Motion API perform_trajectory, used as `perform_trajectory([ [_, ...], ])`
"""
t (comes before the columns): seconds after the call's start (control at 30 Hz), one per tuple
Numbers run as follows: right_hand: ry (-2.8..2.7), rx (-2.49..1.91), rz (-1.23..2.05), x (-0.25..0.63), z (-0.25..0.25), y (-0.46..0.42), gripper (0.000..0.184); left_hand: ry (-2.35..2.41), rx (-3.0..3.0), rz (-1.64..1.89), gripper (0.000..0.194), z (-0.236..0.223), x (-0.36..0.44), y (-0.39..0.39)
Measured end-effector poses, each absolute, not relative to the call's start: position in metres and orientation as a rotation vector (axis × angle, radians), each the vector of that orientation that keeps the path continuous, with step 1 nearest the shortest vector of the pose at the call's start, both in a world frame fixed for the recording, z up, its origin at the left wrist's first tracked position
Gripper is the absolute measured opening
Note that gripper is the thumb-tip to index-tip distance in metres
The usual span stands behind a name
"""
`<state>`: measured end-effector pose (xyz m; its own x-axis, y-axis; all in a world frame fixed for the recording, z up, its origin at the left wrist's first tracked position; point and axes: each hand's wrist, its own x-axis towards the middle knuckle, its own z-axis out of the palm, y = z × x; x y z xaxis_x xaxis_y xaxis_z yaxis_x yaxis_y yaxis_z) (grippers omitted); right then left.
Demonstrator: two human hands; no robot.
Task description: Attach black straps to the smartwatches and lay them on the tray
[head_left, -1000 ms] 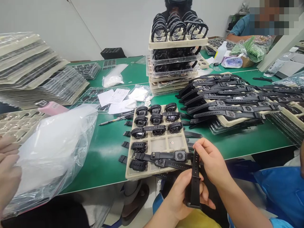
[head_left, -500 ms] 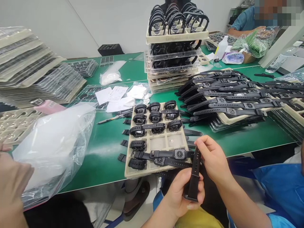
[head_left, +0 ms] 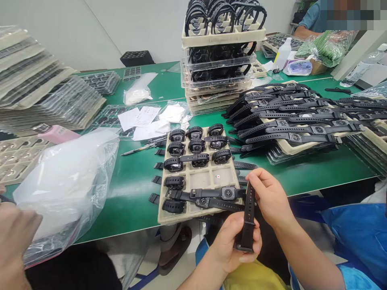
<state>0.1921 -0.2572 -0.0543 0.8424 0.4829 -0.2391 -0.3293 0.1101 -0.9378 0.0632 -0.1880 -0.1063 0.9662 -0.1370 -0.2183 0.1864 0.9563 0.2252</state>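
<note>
Left hand (head_left: 225,246) curled firmly round a black, perforated-strap watch (head_left: 249,211), right hand (head_left: 270,197) pinching its tip; cream plastic compartmented tray (head_left: 200,180), ten o'clock!

Workshop with stacked watch trays (head_left: 222,39)

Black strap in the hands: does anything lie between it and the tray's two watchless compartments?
Yes: one watch and another watch lie across the near part of the tray, between the strap and those compartments. Left hand and right hand both hold the strap.
</note>
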Motion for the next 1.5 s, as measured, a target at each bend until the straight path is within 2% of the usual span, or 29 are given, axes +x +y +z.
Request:
perform_trajectory([
  [0.23,-0.191,-1.326,0.643,0.196,-0.059,-0.257,0.048,0.249,0.311,-0.153,0.041,-0.103,0.064,-0.189],
  [0.37,-0.268,-1.382,0.529,0.191,-0.058,-0.269,0.04,0.344,0.515,-0.079,0.048,-0.096,0.06,-0.184],
  [0.43,-0.343,-1.432,0.453,0.184,-0.056,-0.281,0.044,0.39,0.844,0.037,0.042,-0.088,0.057,-0.177],
  [0.53,-0.472,-1.528,0.508,0.169,-0.054,-0.303,0.048,0.286,1.578,0.339,0.02,-0.073,0.053,-0.165],
  [0.6,-0.516,-1.635,0.588,0.161,-0.057,-0.313,0.046,0.103,1.936,0.568,0.023,-0.066,0.053,-0.16],
  [0.67,-0.508,-1.718,0.612,0.157,-0.062,-0.319,0.037,-0.019,2.087,0.692,0.03,-0.063,0.055,-0.159],
  [0.73,-0.453,-1.702,0.591,0.155,-0.068,-0.319,0.029,-0.049,2.123,0.73,0.03,-0.063,0.058,-0.161],
  [0.87,-0.299,-1.496,0.602,0.154,-0.07,-0.311,0.033,-0.045,2.111,0.776,0.027,-0.064,0.061,-0.164],
  [1.1,0.161,-1.018,0.922,0.142,-0.057,-0.297,0.042,-0.112,1.995,0.924,0.024,-0.069,0.063,-0.163],
  [1.5,0.054,-1.15,0.78,0.143,-0.062,-0.296,0.043,-0.181,2.163,1.056,0.024,-0.064,0.066,-0.156],
])
